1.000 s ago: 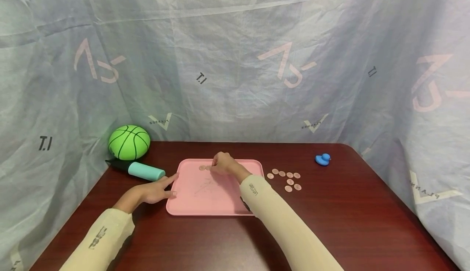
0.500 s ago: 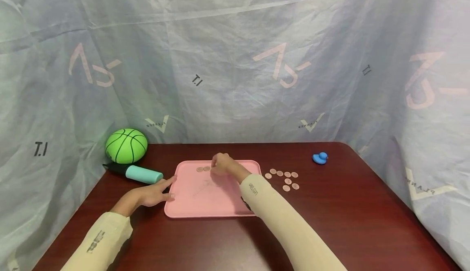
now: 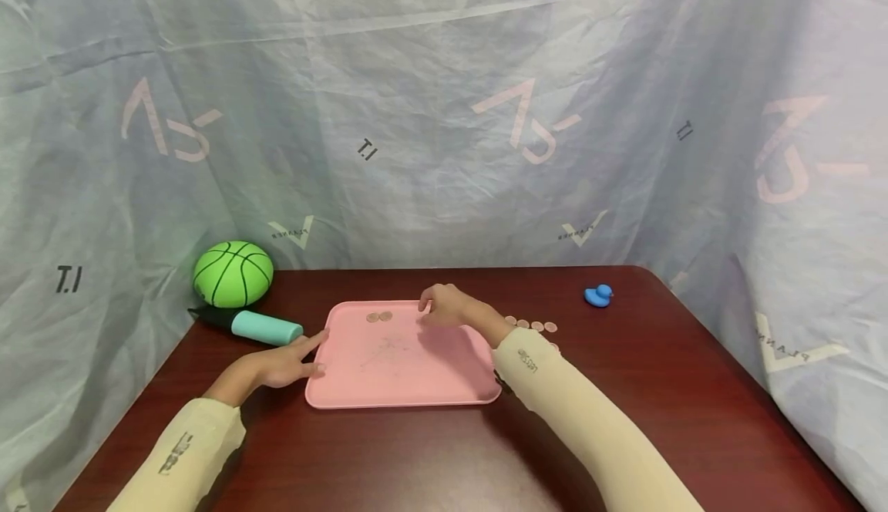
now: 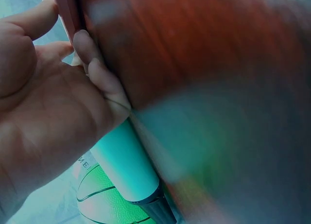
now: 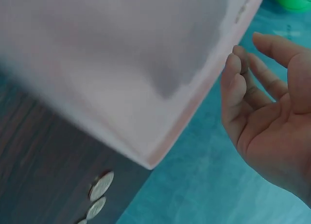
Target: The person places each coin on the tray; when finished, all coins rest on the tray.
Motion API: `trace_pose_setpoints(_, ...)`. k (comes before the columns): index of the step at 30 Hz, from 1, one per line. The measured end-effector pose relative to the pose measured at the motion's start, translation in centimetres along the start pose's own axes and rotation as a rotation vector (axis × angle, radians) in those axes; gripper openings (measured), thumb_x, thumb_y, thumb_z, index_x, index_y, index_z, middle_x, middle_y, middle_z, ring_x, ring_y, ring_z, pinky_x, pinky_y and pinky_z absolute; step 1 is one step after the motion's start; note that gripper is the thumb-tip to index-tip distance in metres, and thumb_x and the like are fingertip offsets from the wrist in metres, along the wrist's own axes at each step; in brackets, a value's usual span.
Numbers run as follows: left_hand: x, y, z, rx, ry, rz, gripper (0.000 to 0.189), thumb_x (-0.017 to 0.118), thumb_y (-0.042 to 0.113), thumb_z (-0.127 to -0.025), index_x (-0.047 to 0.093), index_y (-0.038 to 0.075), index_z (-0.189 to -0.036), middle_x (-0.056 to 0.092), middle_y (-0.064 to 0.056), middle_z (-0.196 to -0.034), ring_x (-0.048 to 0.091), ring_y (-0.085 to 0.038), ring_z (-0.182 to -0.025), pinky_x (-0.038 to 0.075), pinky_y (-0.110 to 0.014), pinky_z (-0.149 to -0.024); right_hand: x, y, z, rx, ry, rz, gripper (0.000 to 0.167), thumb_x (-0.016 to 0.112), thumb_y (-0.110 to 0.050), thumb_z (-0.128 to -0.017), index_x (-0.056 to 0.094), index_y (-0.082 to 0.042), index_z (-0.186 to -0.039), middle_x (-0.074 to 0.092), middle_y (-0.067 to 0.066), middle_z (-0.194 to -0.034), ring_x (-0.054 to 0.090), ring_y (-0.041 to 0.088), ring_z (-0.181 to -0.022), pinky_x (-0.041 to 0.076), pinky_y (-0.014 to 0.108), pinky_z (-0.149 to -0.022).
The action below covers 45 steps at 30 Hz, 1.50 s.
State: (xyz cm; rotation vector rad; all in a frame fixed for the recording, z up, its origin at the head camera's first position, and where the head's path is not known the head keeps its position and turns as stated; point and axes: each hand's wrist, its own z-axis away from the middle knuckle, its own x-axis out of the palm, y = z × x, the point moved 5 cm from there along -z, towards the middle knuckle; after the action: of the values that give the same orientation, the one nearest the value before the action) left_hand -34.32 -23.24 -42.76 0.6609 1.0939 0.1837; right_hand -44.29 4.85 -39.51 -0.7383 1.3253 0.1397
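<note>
A pink tray [image 3: 402, 377] lies on the table. Near its far left corner sit two coins [image 3: 379, 317] side by side. My left hand [image 3: 280, 365] rests with spread fingers at the tray's left edge; in the left wrist view, thumb and fingers [image 4: 104, 78] lie about the pink rim. Over the tray's far right part hovers my right hand [image 3: 447, 308], fingers loosely bent. The right wrist view shows its thumb [image 5: 274, 46] apart from the fingers and no object between them. More coins [image 3: 537, 327] lie right of the tray, some hidden behind the right sleeve.
At the far left are a green basketball [image 3: 233, 274] and a black and turquoise marker-shaped object [image 3: 267, 328], close to the left hand. A blue toy duck [image 3: 599, 295] stands at the back right. Printed cloth [image 3: 444, 188] hangs behind the dark red table [image 3: 388, 458].
My right hand has moved right, away from the two coins on the tray, and its fingers have loosened. The left hand stays at the tray's edge. The head view has shifted slightly.
</note>
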Motion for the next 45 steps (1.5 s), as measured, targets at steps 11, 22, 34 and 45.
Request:
trace_pose_setpoints(11,0.2,0.0,-0.1,-0.003,0.001,0.006,0.084,0.061,0.037,-0.097,0.015,0.0,-0.157,0.013,-0.035,-0.157,0.009,-0.053,-0.144,0.014,-0.07,-0.11,-2.4,2.3,4.6,-0.085,0.118,-0.03,0.026,0.074,-0.018,-0.086,0.071,-0.003,-0.107,0.067,0.006,-0.098,0.063,0.025,-0.098,0.05,0.037,-0.083)
trace_pose_setpoints(22,0.2,-0.2,-0.1,-0.028,0.002,0.023,0.085,0.061,0.038,-0.097,0.014,0.002,-0.158,0.011,-0.035,-0.157,0.009,-0.052,-0.144,0.014,-0.07,-0.109,-3.4,7.1,8.3,-0.011,0.136,-0.086,0.024,0.077,-0.012,-0.084,0.071,0.0,-0.104,0.066,-0.001,-0.08,0.061,0.009,-0.065,0.051,0.029,-0.066)
trace_pose_setpoints(34,0.1,-0.4,-0.1,-0.005,0.007,-0.006,0.084,0.061,0.038,-0.097,0.015,0.0,-0.157,0.014,-0.036,-0.156,0.011,-0.053,-0.143,0.015,-0.07,-0.11,-3.4,10.3,9.7,0.047,0.087,-0.052,0.022,0.076,-0.021,-0.087,0.073,-0.003,-0.1,0.069,0.003,-0.084,0.06,0.013,-0.072,0.051,0.036,-0.072)
trace_pose_setpoints(45,0.2,-0.7,-0.3,-0.026,0.005,0.024,0.086,0.061,0.04,-0.097,0.014,0.003,-0.158,0.011,-0.035,-0.158,0.007,-0.053,-0.144,0.012,-0.071,-0.109,-2.7,12.2,8.9,0.112,0.055,-0.039,0.023,0.081,-0.019,-0.081,0.075,-0.008,-0.1,0.071,0.002,-0.089,0.062,0.013,-0.067,0.053,0.037,-0.078)
